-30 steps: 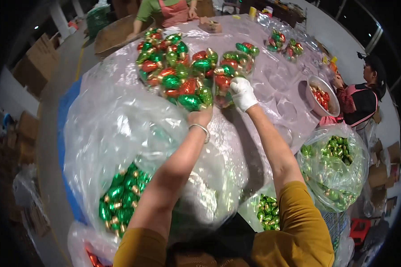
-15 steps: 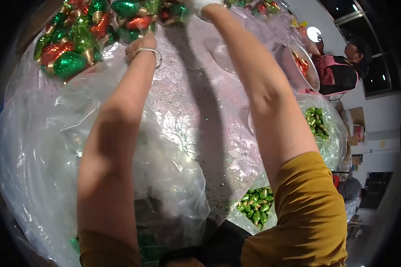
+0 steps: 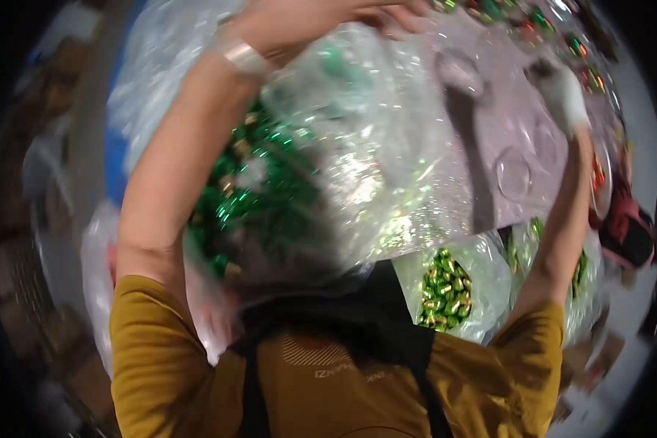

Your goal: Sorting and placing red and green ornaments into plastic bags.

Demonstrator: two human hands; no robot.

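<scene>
My left hand (image 3: 306, 20), with a pale bracelet (image 3: 246, 57) at the wrist, passes over a large clear plastic bag (image 3: 321, 95) at the top. Its fingers are stretched out to the right, blurred, with nothing visible in them. Shiny green ornaments (image 3: 263, 175) with gold caps show through the bag below that forearm. Off to the right, my right hand (image 3: 562, 98) in a white glove reaches over the pink-covered table (image 3: 463, 197); blur hides how its fingers are set. Clear plastic pieces (image 3: 513, 175) lie on the table near it.
Small green-and-gold ornaments (image 3: 445, 292) fill a clear bag at the table's near edge. More red and green ornaments (image 3: 536, 33) line the far right. A person in pink and black (image 3: 628, 226) is beside the table. Cardboard boxes (image 3: 69, 321) stand at the left.
The view has swung left and down. My left hand has left the large ornaments and moved above the plastic bag. My right hand has moved out to the right, away from the far ornaments.
</scene>
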